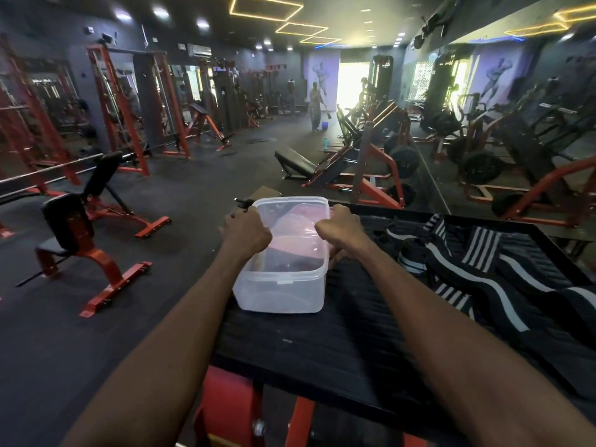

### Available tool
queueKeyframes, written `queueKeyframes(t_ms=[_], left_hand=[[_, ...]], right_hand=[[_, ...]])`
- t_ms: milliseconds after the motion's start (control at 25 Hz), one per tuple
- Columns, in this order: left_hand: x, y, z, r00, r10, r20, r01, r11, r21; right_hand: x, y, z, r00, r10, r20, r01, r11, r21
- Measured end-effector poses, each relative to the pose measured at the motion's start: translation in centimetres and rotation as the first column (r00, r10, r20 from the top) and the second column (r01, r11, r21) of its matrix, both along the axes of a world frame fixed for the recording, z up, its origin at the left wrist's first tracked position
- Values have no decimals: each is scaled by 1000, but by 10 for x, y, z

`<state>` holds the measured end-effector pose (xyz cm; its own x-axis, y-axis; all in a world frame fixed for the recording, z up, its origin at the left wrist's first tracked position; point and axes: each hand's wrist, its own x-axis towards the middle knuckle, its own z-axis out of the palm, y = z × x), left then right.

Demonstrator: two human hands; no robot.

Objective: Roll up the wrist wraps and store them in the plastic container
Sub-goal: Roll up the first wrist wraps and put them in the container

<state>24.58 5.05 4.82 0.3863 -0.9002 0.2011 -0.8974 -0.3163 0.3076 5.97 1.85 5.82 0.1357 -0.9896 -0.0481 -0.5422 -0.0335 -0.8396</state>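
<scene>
Gym platform (pixel 322 343): hands (pixel 246 233) gripping container (pixel 280 285)

The plastic container (pixel 280 279) is a translucent rectangular tub with rounded corners, standing upright between the left hand (pixel 246 232) and the right hand (pixel 342 232). Its clear lid (pixel 292 217) is tilted up at the far side, gripped at its edges by both hands. The wrist wraps (pixel 477 269), black with white stripes, lie unrolled and heaped to the right of the right hand.
</scene>
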Motion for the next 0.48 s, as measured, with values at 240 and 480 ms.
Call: queueKeyframes(t_ms=[240,480], left_hand=[[5,16,6,997,-77,-20,77,997,-15],[8,33,15,997,-67,33,64,995,75]], right_hand=[[-9,23,-2,992,125,-26,-120,982,145],[-16,39,1,981,178,-79,-163,973,162]])
